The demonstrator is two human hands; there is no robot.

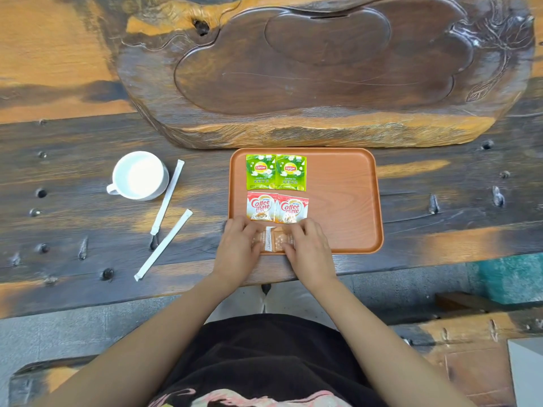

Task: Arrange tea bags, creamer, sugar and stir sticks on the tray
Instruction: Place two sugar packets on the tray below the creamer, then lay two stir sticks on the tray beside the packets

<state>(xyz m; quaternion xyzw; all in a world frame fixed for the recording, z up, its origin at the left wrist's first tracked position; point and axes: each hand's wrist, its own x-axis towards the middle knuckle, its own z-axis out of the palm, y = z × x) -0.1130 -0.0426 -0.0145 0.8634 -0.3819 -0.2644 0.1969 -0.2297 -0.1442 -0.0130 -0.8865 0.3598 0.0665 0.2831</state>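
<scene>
An orange-brown tray (pixel 346 195) lies on the wooden table. Two green Lipton tea bags (pixel 275 172) sit side by side at its far left. Below them lie two red-and-white Coffee mate creamer packets (pixel 277 207). At the tray's near left corner lie clear sugar packets (pixel 274 240); how many I cannot tell. My left hand (pixel 239 245) rests its fingers on their left end, and my right hand (pixel 308 245) on their right end. Two paper-wrapped stir sticks (pixel 169 196) (pixel 164 244) lie on the table left of the tray.
A white cup (pixel 138 175) stands at the left, beside the stir sticks. A large carved wooden tea board (pixel 317 71) fills the far side behind the tray. The table's near edge runs just below my wrists.
</scene>
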